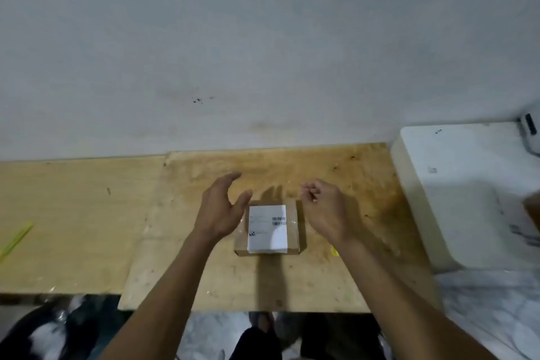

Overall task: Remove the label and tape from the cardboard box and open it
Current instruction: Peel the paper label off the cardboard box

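Brown, small flat cardboard box (267,228) is lying on the wooden bench (292,278), looking light and stiff. Its white paper label (266,229) is probably peeling best from a corner. Left hand (220,210) is hovering open; right hand (324,210) is loosely curled, gripping nothing.

A plain workshop or packing corner: scuffed plywood bench (87,213) against a stained bare wall (263,38).
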Demonstrator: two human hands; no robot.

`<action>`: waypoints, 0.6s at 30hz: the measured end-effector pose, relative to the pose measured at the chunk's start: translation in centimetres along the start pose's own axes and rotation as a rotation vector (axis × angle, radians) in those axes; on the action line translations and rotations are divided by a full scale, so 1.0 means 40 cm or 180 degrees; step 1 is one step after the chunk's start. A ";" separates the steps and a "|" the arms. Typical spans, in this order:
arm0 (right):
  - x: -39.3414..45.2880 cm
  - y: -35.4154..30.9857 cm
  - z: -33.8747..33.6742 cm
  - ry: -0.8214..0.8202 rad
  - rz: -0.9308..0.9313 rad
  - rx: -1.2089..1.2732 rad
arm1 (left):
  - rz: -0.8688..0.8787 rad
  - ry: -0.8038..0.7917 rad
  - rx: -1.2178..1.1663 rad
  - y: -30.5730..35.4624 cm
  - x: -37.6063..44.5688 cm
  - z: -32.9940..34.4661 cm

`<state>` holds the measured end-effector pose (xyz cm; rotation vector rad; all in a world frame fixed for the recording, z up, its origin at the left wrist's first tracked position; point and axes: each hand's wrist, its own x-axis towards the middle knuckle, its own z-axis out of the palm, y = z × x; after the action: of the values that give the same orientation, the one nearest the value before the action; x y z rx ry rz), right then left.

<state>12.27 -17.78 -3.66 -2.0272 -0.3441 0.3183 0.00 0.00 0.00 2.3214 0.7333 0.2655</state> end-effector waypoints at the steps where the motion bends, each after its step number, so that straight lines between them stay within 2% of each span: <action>1: 0.009 0.016 0.015 -0.0041 0.0005 -0.0059 | -0.0052 -0.0074 0.0088 -0.018 0.008 0.011; 5: 0.014 0.069 0.078 -0.0314 0.0373 -0.0485 | -0.0117 -0.0753 0.0474 -0.093 0.022 0.069; 11: 0.029 0.088 0.163 -0.0443 0.0670 -0.1071 | 0.0049 -0.1695 0.1244 -0.174 0.058 0.141; 18: 0.031 0.106 0.216 -0.0228 0.0650 -0.1661 | 0.0297 -0.2304 0.1425 -0.231 0.104 0.177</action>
<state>10.71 -12.22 -11.44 -2.5771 -0.2837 0.4645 2.05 4.13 -11.46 2.5959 0.3308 -0.7399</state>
